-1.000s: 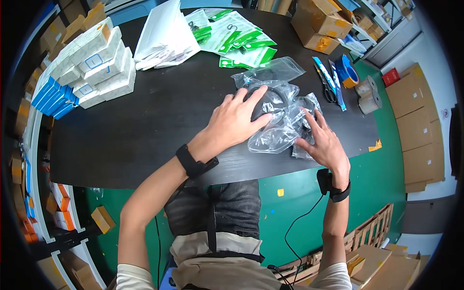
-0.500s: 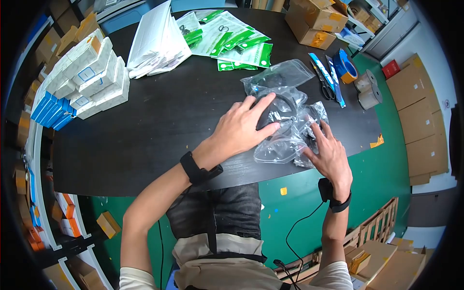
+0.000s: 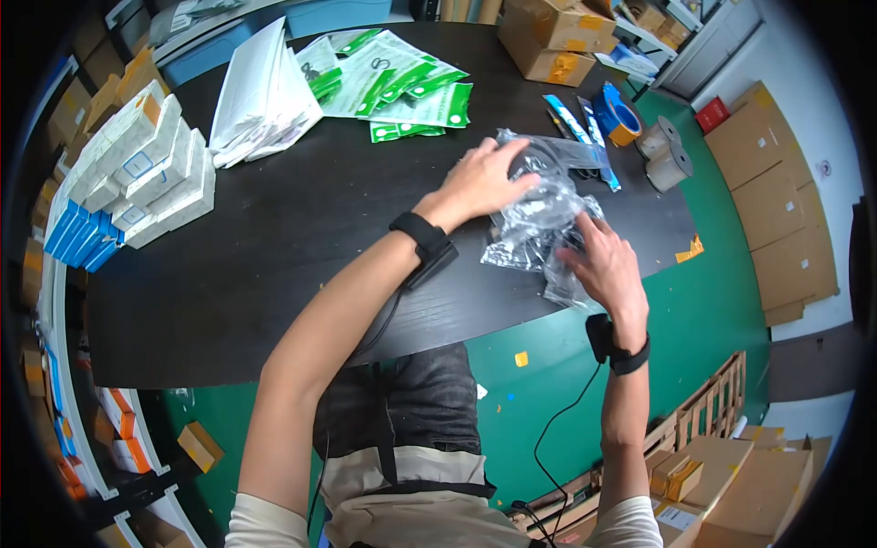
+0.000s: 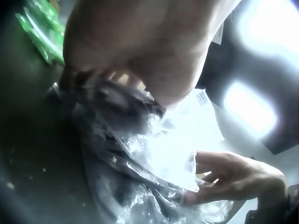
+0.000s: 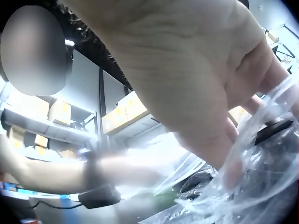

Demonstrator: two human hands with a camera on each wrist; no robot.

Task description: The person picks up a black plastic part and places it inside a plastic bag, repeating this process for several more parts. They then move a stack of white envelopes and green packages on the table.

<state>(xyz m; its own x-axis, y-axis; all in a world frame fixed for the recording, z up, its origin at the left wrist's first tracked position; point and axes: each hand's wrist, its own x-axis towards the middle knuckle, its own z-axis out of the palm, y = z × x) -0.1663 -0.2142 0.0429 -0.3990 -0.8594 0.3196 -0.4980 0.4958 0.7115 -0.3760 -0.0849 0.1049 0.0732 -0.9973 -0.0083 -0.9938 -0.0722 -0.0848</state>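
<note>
Crinkled clear plastic bags (image 3: 539, 205) lie bunched at the right of the dark table (image 3: 274, 274), with dark contents showing through. My left hand (image 3: 486, 183) grips the far left part of a bag, its fingers curled into the film in the left wrist view. From the near right, my right hand (image 3: 607, 265) holds the plastic between thumb and fingers. Its thumb lies against the film (image 5: 261, 182) in the right wrist view. The bag's far flap reaches over the scissors and a blue-and-white strip pack (image 3: 571, 119).
White boxes (image 3: 155, 173) and blue boxes (image 3: 82, 236) are stacked at the left. White envelopes (image 3: 265, 100) and green-and-white packets (image 3: 393, 82) lie at the back. Blue tape (image 3: 621, 114), spools (image 3: 670, 164) and a cardboard box (image 3: 557, 41) stand at the right.
My left hand has moved away from me with the bag, whose far flap has swung right over the scissors. The black ring inside shows less. My right hand stays at the near side.
</note>
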